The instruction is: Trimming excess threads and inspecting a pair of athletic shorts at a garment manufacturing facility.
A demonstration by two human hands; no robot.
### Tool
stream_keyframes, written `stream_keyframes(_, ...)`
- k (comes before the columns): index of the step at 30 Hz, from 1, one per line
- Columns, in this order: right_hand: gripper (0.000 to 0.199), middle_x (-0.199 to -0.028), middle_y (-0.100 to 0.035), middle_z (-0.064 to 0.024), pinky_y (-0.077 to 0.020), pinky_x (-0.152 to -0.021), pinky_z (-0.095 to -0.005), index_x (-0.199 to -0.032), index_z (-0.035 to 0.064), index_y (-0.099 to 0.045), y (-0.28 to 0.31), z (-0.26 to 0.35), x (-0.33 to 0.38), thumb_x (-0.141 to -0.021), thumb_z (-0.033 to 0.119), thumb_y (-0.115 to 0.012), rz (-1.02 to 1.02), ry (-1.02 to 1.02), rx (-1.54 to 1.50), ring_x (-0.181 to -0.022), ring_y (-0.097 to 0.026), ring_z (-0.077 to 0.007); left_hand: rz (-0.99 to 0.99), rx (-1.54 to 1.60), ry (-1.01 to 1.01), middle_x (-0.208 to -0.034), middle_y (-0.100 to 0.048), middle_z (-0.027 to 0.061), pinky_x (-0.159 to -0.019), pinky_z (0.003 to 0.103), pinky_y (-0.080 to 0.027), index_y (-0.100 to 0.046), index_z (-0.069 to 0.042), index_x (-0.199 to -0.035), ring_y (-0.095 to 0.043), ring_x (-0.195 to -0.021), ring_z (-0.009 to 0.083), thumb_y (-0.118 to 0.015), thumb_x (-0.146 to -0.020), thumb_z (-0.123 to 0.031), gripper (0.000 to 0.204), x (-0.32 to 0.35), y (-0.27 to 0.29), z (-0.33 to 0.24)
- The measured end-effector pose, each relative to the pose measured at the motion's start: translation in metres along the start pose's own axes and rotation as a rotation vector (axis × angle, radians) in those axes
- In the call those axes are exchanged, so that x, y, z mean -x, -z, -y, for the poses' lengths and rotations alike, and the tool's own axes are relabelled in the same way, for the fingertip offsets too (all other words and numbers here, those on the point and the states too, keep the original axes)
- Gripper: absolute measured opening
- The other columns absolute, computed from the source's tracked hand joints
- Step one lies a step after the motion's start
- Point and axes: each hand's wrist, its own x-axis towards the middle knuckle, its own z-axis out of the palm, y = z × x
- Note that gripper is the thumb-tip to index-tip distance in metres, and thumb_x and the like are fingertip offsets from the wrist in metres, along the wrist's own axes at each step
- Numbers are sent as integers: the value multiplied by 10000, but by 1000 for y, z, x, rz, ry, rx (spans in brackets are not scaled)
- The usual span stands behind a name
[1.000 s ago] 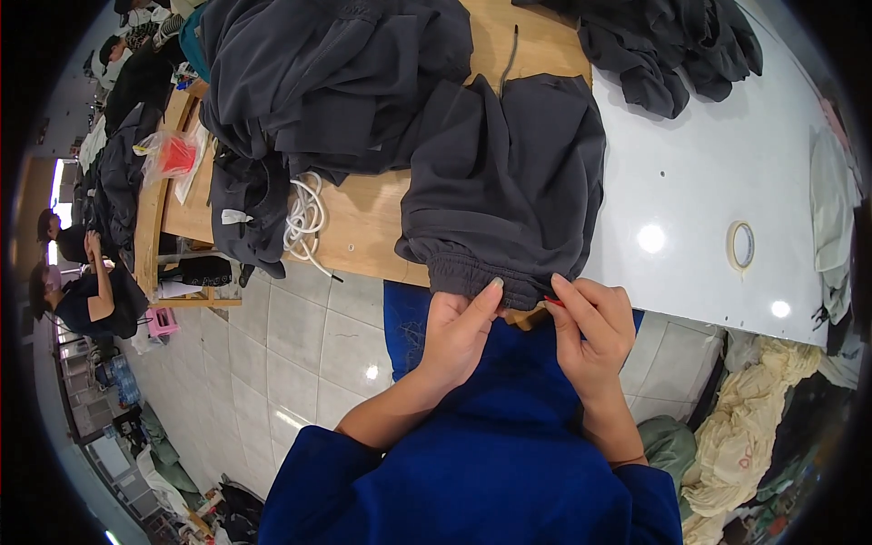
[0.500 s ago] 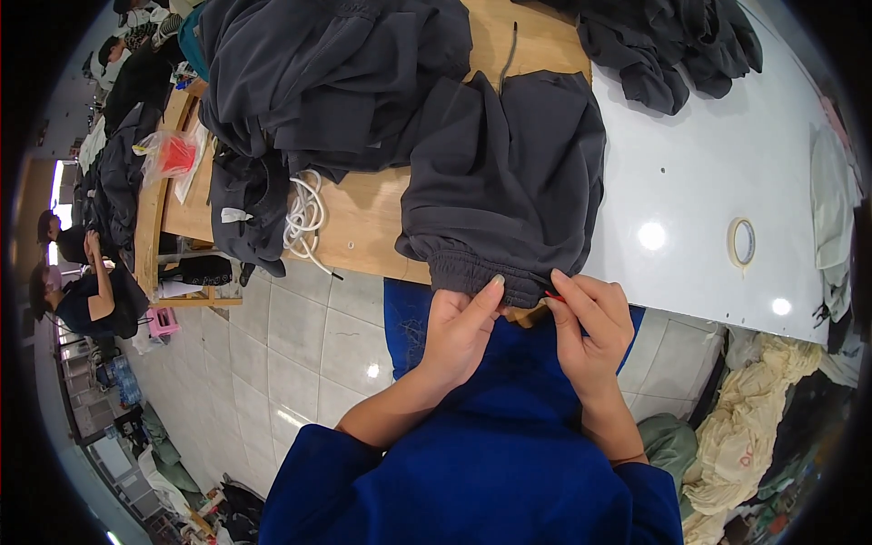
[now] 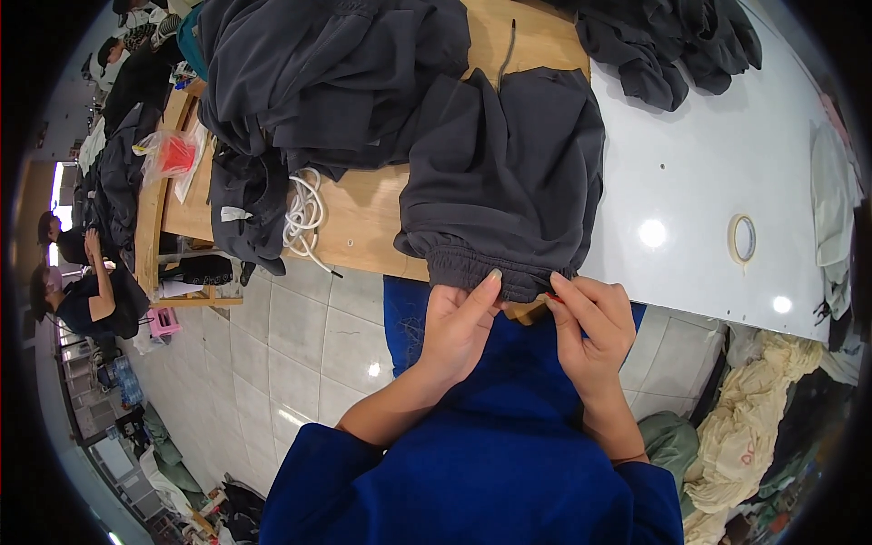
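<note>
A pair of dark grey shorts (image 3: 509, 173) lies across the table's front edge, its gathered elastic waistband (image 3: 477, 271) toward me. My left hand (image 3: 460, 327) grips that waistband, thumb on top and fingers folded underneath. At the band's right end, my right hand (image 3: 589, 329) is closed in a pinch between thumb and fingers. A small red thing (image 3: 552, 297) shows at those fingertips; its kind is too small to tell. Beyond the shorts, a thin dark cord (image 3: 507, 54) lies on the wood.
Dark grey garments (image 3: 327, 82) are heaped at the far left, with more (image 3: 672, 45) at the far right. A coiled white cord (image 3: 304, 213) lies on the wooden table (image 3: 363, 195). Tape (image 3: 743, 239) sits on the white tabletop (image 3: 690, 191). Cream fabric (image 3: 749, 422) is bunched lower right. People work at left.
The waistband and my left thumb have shifted very slightly. Both hands keep their hold at the same spots.
</note>
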Motion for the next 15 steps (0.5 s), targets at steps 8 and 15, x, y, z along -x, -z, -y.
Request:
stream_keyframes(8,354,-782,-606,-14,-381,-542,-257,-973,108,-713,3,1,-2,-631,20,-743,10,47,67,-607,-453,-163,14,-9,-13,-1055,-606,58,-805,251,-463,-517,-30,-1142,-586,-928,109,-507,-941,-72,206,0,1,0)
stream_keyframes(15,372,-777,-606,-8,-373,-537,-252,-976,120,-717,5,0,-3,-621,10,-735,27,58,73,-600,-443,-163,26,-26,-28,-1058,-605,57,-795,249,-466,-526,-29,-1127,-584,-929,108,-505,-941,-66,191,0,0,-1)
